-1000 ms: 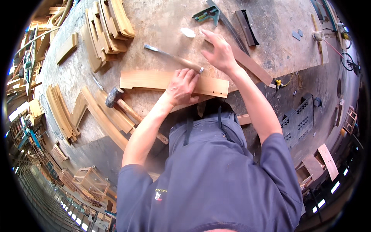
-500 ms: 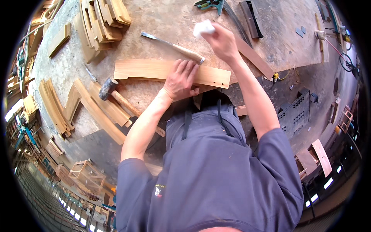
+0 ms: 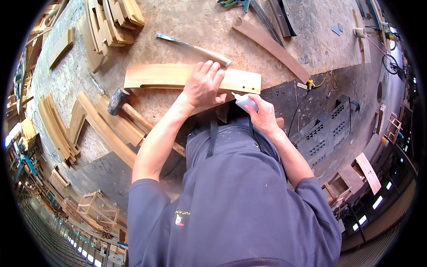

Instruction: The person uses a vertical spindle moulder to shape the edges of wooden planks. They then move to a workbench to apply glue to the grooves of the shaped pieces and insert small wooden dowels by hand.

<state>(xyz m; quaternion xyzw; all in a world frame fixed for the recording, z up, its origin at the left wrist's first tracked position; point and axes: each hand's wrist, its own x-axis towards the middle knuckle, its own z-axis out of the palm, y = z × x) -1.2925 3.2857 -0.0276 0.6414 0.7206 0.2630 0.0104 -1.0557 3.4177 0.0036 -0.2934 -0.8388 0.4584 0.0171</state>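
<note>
Table with a wooden board at its near edge.
The board lies beneath the left grip, clasped between fingers and thumb; just beside its right end, the right grip pinches a white bottle.

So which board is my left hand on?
The pale board with two dark holes near its right end; your left hand lies across it, while neither hand touches the other boards.
</note>
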